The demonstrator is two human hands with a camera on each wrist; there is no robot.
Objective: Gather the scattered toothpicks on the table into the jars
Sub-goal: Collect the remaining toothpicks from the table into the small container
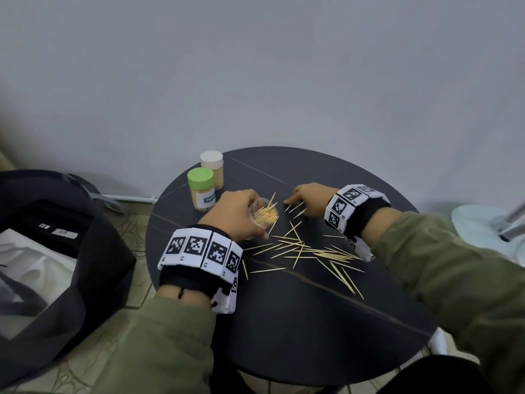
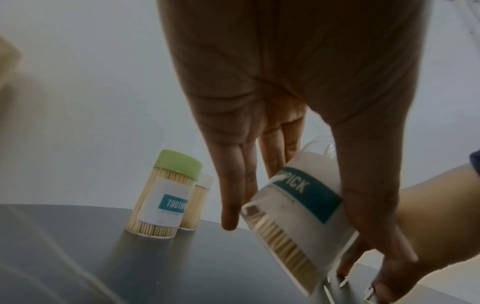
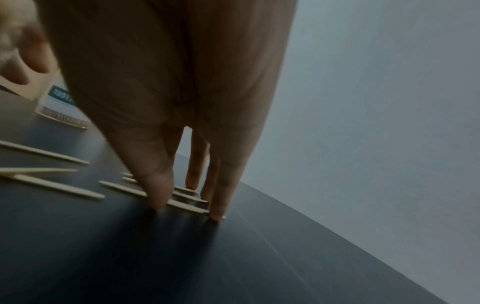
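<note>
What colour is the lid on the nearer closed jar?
Light green lid, clearest in the head view; the jar behind it has a white lid.

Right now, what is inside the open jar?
The open jar, held tilted by the left hand, holds toothpicks standing past its rim. The hand and label hide how full it is.

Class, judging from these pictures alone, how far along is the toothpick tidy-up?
Done: the green-lidded jar and white-lidded jar stand capped and full. In hand: the left hand grips a tilted open jar, partly filled, while the right hand touches toothpicks on the table. Left: many scattered toothpicks remain.
</note>
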